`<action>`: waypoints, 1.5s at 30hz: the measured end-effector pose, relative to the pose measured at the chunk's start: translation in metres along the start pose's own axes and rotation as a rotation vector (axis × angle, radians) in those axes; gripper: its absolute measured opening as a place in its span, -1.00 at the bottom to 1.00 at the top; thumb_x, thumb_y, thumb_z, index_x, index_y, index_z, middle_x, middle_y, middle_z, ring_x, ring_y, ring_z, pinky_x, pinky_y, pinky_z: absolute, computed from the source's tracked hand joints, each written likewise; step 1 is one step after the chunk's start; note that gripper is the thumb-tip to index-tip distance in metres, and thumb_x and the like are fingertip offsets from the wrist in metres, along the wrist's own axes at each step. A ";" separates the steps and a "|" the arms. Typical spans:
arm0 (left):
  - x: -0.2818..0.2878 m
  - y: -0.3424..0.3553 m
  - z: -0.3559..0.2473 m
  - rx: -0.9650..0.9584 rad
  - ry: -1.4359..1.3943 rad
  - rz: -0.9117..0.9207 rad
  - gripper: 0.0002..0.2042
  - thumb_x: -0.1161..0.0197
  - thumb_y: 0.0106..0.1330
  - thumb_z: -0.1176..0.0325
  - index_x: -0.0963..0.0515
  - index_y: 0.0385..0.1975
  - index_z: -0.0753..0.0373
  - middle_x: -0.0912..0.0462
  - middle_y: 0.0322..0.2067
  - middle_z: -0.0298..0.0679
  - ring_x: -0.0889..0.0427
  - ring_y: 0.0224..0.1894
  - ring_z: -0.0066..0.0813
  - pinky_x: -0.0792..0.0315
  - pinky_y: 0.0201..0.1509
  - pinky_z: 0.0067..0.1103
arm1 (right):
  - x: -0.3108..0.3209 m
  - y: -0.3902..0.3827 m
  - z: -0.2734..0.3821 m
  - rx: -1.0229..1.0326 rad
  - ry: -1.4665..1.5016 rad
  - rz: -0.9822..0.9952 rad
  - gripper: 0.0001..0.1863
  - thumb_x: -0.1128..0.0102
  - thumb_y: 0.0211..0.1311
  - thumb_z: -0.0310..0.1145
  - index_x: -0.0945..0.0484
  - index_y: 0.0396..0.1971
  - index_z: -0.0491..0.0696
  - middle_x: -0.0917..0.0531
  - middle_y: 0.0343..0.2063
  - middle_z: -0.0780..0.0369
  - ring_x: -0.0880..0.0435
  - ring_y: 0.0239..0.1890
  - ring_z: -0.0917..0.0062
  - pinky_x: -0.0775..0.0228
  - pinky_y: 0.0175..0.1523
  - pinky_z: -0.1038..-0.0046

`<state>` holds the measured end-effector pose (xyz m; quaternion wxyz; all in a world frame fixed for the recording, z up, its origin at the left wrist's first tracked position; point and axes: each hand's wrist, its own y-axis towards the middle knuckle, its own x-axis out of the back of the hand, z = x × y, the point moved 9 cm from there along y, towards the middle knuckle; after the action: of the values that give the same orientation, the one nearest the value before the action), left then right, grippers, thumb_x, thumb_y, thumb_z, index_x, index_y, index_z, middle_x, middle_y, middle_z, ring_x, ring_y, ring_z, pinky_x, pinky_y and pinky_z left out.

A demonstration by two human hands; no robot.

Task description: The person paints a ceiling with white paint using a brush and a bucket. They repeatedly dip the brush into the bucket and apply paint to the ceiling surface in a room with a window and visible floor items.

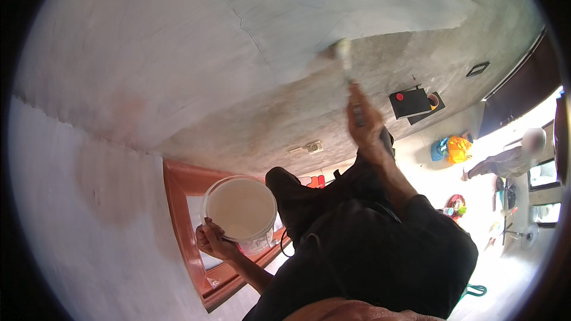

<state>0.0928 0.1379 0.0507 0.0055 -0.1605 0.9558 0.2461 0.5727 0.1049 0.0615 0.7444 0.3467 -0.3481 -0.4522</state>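
My left hand [215, 239] grips the edge of a round plastic bucket [262, 242], its fingers closed at the rim. Pale, creamy liquid [241, 207] fills the inside, its depth hidden. My right hand [366, 123] is raised in front and wrapped round the handle of a paintbrush [345, 58]. The bristles, smeared by motion, meet the wall where a pale grey coated area [297, 18] borders a bare brownish band [392, 53]. A thin crack-like line [241, 21] runs down the pale part.
Right of my right hand, a black shelf [410, 104] bears a red round thing and a tape roll [433, 101]. Below are a wall socket [314, 147] and a red-brown wooden frame [178, 202]. A person [505, 163], an orange bag [458, 150] and a fan [528, 238] are farther right.
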 end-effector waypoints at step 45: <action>-0.095 0.017 -0.091 0.093 -0.194 0.373 -0.76 -0.17 0.34 0.32 -0.56 -0.37 0.42 -0.52 -0.55 -0.35 -0.34 -0.56 -0.73 -0.20 -0.49 -0.74 | -0.059 -0.006 0.207 -0.035 0.585 0.896 -0.79 -0.28 0.09 -0.35 -0.61 -0.30 -0.13 -0.63 -0.66 0.13 -0.66 -0.65 0.41 -0.47 -0.52 0.47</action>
<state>0.1841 0.1380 0.1472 0.0590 0.0440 0.9743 0.2130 0.3776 0.1151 0.1519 0.9360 0.2632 -0.2327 0.0199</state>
